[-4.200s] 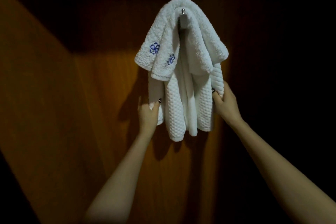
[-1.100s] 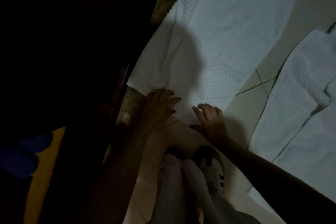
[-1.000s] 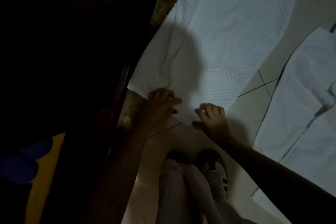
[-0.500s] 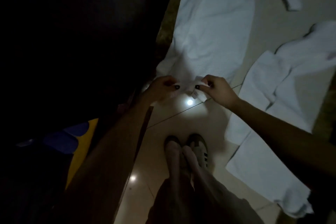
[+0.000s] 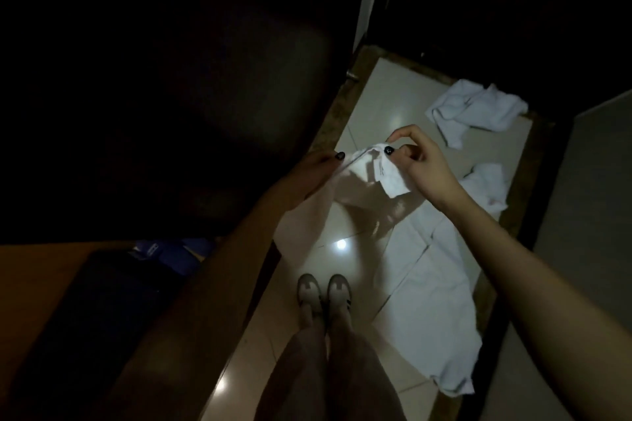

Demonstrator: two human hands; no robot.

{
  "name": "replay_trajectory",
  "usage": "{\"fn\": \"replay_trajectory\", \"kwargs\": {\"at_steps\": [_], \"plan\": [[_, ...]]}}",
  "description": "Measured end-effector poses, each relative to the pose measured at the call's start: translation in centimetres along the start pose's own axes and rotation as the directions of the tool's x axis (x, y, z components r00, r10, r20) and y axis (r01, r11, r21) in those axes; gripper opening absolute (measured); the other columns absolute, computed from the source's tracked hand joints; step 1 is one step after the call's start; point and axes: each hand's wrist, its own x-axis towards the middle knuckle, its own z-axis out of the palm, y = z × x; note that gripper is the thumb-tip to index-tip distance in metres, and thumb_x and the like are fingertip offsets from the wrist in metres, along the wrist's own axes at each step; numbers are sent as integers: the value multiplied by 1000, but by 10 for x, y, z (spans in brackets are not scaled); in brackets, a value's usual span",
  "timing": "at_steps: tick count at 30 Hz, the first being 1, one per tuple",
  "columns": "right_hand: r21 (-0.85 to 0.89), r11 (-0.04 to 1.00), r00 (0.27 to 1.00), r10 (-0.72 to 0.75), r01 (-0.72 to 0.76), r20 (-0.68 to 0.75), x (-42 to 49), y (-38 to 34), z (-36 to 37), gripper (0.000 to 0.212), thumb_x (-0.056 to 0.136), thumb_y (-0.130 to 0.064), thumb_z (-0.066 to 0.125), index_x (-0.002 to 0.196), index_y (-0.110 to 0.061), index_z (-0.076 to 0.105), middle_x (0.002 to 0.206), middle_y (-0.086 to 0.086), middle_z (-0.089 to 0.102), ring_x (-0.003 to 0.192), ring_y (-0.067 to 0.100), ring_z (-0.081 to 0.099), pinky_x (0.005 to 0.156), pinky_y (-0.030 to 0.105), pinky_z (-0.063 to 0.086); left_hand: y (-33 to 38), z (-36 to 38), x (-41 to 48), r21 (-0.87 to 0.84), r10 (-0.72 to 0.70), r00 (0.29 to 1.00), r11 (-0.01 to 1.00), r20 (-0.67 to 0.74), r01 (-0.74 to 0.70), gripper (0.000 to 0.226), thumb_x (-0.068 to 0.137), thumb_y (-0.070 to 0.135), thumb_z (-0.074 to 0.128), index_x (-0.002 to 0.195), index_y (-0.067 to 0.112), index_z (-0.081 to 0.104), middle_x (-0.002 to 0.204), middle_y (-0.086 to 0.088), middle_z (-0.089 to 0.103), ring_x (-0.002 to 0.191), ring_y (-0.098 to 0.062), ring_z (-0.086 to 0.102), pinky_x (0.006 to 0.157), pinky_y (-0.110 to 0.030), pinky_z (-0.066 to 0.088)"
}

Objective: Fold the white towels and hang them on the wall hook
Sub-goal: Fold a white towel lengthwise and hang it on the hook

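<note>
- White towel [image 5: 307, 215] held up in front of the person, top edge stretched between both hands, rest hanging down toward the floor; small tag [image 5: 376, 169] visible near the top corner.
- Left hand [image 5: 307, 178] pinches the towel's left part of the top edge, fingers closed on the cloth, dark nail polish visible.
- Right hand [image 5: 420, 164] pinches the right corner, thumb and fingers closed on the fabric, a flap of the corner drooping below the fingers.
- Large towel on floor [image 5: 431, 311] lies spread flat to the person's right, just beside the shoes [image 5: 325, 290].
- Crumpled towel [image 5: 475, 109] lies further away, near the far end of the tiled strip.
- Another small bunched towel [image 5: 487, 188] lies by the right edge, partly behind the right forearm.
- Floor [image 5: 386, 96] is pale glossy tile with a bright light reflection [image 5: 341, 244] just in front of the shoes.
- Brown stone border runs along the tile's left and right edges.
- Left side very dark; a wooden surface [image 5: 34, 284] and something blue [image 5: 171, 249] barely show, can't tell what the blue thing is.
</note>
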Motion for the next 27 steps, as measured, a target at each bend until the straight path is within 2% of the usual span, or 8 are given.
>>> {"fn": "replay_trajectory", "kwargs": {"at_steps": [3, 8, 12, 15, 18, 21, 24, 27], "plan": [[45, 997, 998, -67, 68, -15, -26, -65, -14, 14, 94, 2, 53, 95, -11, 58, 57, 16, 38, 49, 17, 33, 44, 18, 26, 47, 2, -52, -14, 112, 993, 994, -26, -113, 18, 100, 19, 45, 85, 13, 55, 83, -11, 53, 79, -18, 51, 71, -31, 40], [64, 988, 990, -141, 141, -13, -67, -143, -26, 14, 94, -4, 57, 92, -17, 61, 74, 43, 48, 63, 28, 41, 54, 30, 29, 102, -10, -128, -143, 297, 954, 947, 47, -288, 21, 85, 7, 65, 101, 17, 57, 95, -3, 62, 90, -15, 60, 79, -27, 49], [44, 977, 978, -210, 210, -4, -93, -184, -29, 7, 94, -3, 58, 95, -10, 60, 79, 28, 55, 63, 22, 48, 55, 25, 37, 133, -8, -175, -63, 360, 933, 931, 13, -359, 32, 78, 11, 75, 104, 15, 57, 92, 2, 66, 86, -9, 64, 73, -22, 52], [-8, 958, 958, -286, 286, -32, -100, -212, -27, 7, 92, 1, 58, 96, -2, 62, 82, 4, 61, 68, -1, 57, 64, 14, 44, 152, -3, -198, 4, 385, 913, 922, -132, -388, 26, 79, 15, 75, 98, 14, 57, 88, 2, 65, 74, -1, 63, 66, -18, 51], [-51, 950, 951, -309, 307, -26, -106, -231, -27, 21, 96, -14, 57, 91, 2, 68, 81, 9, 66, 72, 3, 59, 67, 21, 45, 159, -4, -217, 17, 420, 875, 903, -239, -428, 20, 81, 21, 74, 95, 14, 60, 87, 2, 65, 77, -4, 62, 71, -23, 51], [-121, 920, 928, -366, 372, 69, -115, -247, -29, 28, 99, -28, 52, 97, -12, 75, 114, 2, 67, 102, 3, 61, 90, 18, 45, 159, -6, -234, -72, 407, 837, 884, -366, -461, 14, 84, 22, 71, 92, 13, 63, 87, -2, 66, 83, -11, 62, 78, -32, 50], [-311, 799, 856, -461, 515, 232, -127, -257, -27, 36, 90, -32, 66, 123, -17, 66, 132, -2, 55, 123, 7, 48, 104, 19, 35, 162, -2, -250, -142, 385, 793, 855, -472, -499, 7, 83, 18, 68, 87, 13, 65, 84, -7, 66, 81, -17, 62, 78, -37, 48], [-446, 645, 782, -548, 620, 295, -139, -266, -19, 54, 85, -36, 68, 135, -22, 54, 131, -3, 53, 121, 9, 46, 102, 28, 37, 172, 5, -270, -162, 380, 756, 831, -533, -532, 12, 77, 24, 66, 84, 14, 65, 84, -11, 65, 81, -22, 62, 75, -37, 50]]}}
